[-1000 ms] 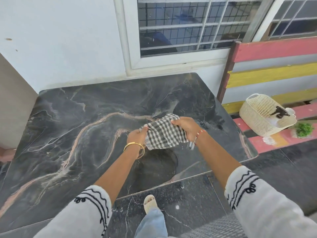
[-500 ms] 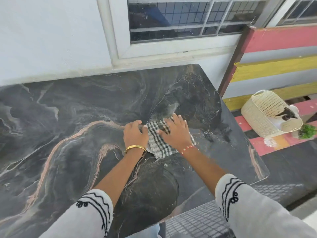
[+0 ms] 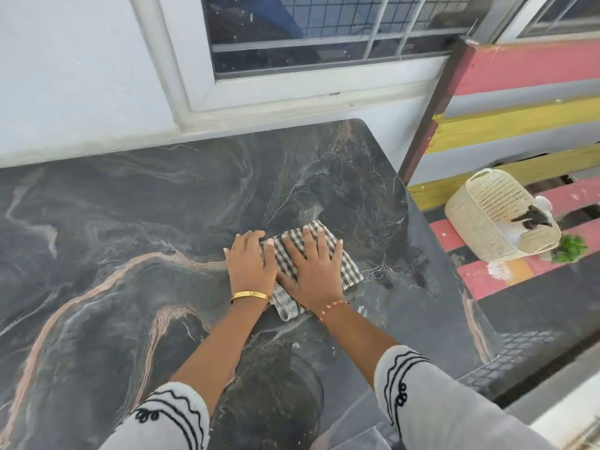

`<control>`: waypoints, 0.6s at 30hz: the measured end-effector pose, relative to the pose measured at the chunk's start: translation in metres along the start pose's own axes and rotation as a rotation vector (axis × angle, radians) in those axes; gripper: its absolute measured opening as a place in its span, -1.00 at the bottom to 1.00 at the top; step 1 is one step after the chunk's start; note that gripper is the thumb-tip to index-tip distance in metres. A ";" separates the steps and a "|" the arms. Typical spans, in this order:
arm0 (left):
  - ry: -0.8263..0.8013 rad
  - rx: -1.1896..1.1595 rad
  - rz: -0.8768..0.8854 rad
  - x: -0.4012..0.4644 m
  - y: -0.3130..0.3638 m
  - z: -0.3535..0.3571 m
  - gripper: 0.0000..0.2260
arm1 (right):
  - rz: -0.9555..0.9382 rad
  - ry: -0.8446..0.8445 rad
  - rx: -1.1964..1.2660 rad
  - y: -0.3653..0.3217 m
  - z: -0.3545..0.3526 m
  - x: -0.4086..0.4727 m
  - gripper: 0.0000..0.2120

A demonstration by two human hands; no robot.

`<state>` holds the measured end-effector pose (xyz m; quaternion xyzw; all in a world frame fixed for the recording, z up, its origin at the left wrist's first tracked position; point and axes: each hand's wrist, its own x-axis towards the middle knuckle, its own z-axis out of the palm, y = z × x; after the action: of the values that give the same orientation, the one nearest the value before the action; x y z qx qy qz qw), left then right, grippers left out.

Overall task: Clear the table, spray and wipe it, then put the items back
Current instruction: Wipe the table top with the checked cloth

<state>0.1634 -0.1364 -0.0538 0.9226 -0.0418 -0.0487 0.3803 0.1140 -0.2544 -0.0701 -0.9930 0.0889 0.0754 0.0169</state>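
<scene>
A folded black-and-white checked cloth (image 3: pixel 347 267) lies flat on the dark marble table (image 3: pixel 130 238), right of its middle. My right hand (image 3: pixel 311 267) presses on the cloth with fingers spread straight. My left hand (image 3: pixel 250 264) lies flat beside it, covering the cloth's left edge, fingers straight. Both palms hide much of the cloth. Nothing else stands on the tabletop.
A cream woven basket (image 3: pixel 493 216) lies tipped on the striped red, yellow and grey bench (image 3: pixel 519 131) to the right, with a small green plant (image 3: pixel 571 248) next to it. A wall and barred window (image 3: pixel 324 30) run behind the table. The table's right edge is near my right hand.
The cloth was held bunched above the table in both hands; it now lies flat under both palms, pushed farther toward the wall. My view has moved closer over the table.
</scene>
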 end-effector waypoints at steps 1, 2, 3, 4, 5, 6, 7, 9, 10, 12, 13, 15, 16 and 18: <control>0.006 0.007 0.005 0.003 0.000 0.002 -0.57 | 0.001 0.001 0.009 0.006 -0.001 0.009 -0.31; 0.008 0.014 0.009 0.004 0.000 0.002 -0.56 | 0.008 0.013 0.021 0.012 -0.002 0.018 -0.30; 0.011 0.021 0.013 0.006 0.001 0.004 -0.58 | 0.019 0.033 0.026 0.019 -0.002 0.027 -0.30; 0.009 0.025 0.013 0.006 0.001 0.006 -0.62 | 0.028 0.053 0.025 0.025 -0.004 0.035 -0.30; 0.004 0.035 0.009 0.005 0.003 0.008 -0.65 | 0.033 0.056 0.021 0.032 -0.005 0.041 -0.29; -0.006 0.047 0.009 0.005 0.006 0.012 -0.63 | 0.035 0.057 0.016 0.039 -0.006 0.048 -0.28; -0.016 0.056 0.012 0.003 0.007 0.014 -0.60 | 0.038 0.064 0.015 0.044 -0.006 0.052 -0.27; -0.037 0.076 0.040 0.002 0.015 0.025 -0.51 | 0.059 0.081 0.036 0.055 -0.006 0.058 -0.27; -0.043 0.092 0.068 0.002 0.020 0.031 -0.46 | 0.066 0.091 0.047 0.057 -0.007 0.059 -0.27; -0.044 0.117 0.115 0.004 0.035 0.043 -0.43 | 0.058 0.094 0.061 0.062 -0.007 0.059 -0.28; -0.041 0.127 0.138 0.005 0.044 0.048 -0.44 | 0.049 0.088 0.064 0.067 -0.007 0.059 -0.27; -0.046 0.145 0.181 0.007 0.061 0.058 -0.44 | 0.057 0.079 0.063 0.085 -0.007 0.059 -0.25; -0.051 0.152 0.196 0.008 0.066 0.061 -0.43 | 0.078 0.083 0.065 0.098 -0.008 0.059 -0.24; -0.057 0.174 0.215 0.012 0.082 0.075 -0.43 | 0.148 0.102 0.067 0.138 -0.008 0.060 -0.25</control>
<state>0.1625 -0.2481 -0.0501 0.9406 -0.1551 -0.0299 0.3004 0.1492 -0.4010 -0.0739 -0.9852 0.1650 0.0227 0.0398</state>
